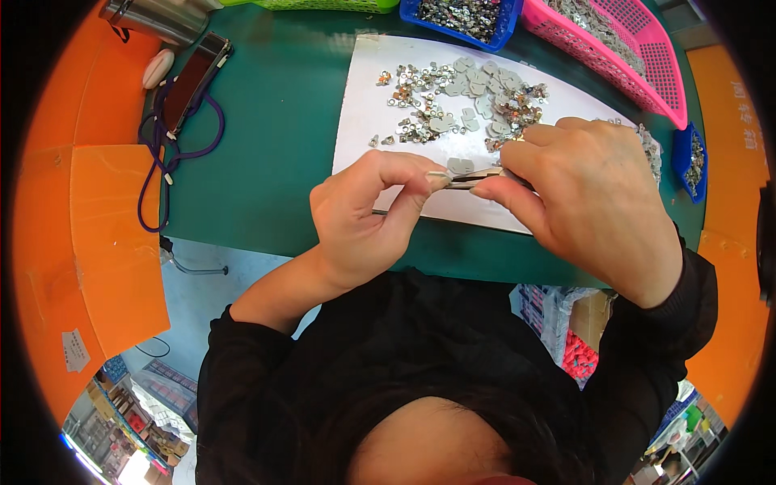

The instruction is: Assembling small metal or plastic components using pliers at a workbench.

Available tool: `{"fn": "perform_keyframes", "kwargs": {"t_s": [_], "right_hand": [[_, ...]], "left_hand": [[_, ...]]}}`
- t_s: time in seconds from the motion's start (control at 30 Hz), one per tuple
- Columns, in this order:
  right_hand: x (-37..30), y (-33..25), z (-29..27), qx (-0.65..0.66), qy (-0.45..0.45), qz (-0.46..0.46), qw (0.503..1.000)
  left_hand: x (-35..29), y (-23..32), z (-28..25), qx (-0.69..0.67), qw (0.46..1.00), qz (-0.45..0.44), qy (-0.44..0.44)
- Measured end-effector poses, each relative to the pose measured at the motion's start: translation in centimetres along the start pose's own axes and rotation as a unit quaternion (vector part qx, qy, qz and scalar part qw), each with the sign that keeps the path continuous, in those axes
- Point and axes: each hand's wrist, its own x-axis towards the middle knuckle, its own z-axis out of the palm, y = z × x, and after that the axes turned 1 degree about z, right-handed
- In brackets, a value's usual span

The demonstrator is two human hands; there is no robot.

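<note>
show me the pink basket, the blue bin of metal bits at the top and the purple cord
pink basket (659,69), head view, on its mesh side wall
blue bin (508,24), head view, on its right rim
purple cord (212,139), head view, on the loop lying on the green mat

Bare green mat (275,121) lies open left of the white sheet (364,97). A purple cord (158,153) and a phone (198,77) crowd that strip's far left. The sheet's near-left corner is free. Loose metal parts (461,97) cover its centre. A blue tray (461,16) and a pink basket (622,48) close off the far edge.
</note>
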Motion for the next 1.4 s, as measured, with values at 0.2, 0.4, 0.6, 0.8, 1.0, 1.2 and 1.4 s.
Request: {"fn": "perform_keyframes", "kwargs": {"t_s": [0.2, 0.4, 0.6, 0.8, 1.0, 1.2, 1.4], "right_hand": [[-0.2, 0.2, -0.3, 0.055, -0.064, -0.012, 0.996], [-0.7, 0.2, 2.1, 0.215, 0.073, 0.076, 0.971], [-0.7, -2.0, 4.2, 0.302, 0.124, 0.116, 0.938], [-0.5, -3.3, 5.6, 0.258, 0.187, 0.153, 0.935], [-0.4, -3.7, 5.8, 0.194, 0.213, 0.142, 0.947], [-0.5, -3.7, 5.3, 0.207, 0.19, 0.143, 0.949], [-0.8, -3.6, 4.7, 0.224, 0.159, 0.145, 0.95]], "left_hand": [[0.7, 0.1, -0.2, -0.13, 0.991, 0.005, -0.008], [1.0, 0.6, 0.4, -0.269, 0.955, -0.098, 0.077], [1.2, 0.8, 1.5, -0.279, 0.946, -0.086, 0.142], [0.9, 0.3, 2.0, -0.249, 0.954, -0.036, 0.163], [0.8, 0.0, 2.2, -0.246, 0.952, -0.022, 0.18], [0.6, -0.1, 2.1, -0.255, 0.95, -0.019, 0.181], [0.8, 0.9, 1.5, -0.353, 0.914, -0.123, 0.16]]}}
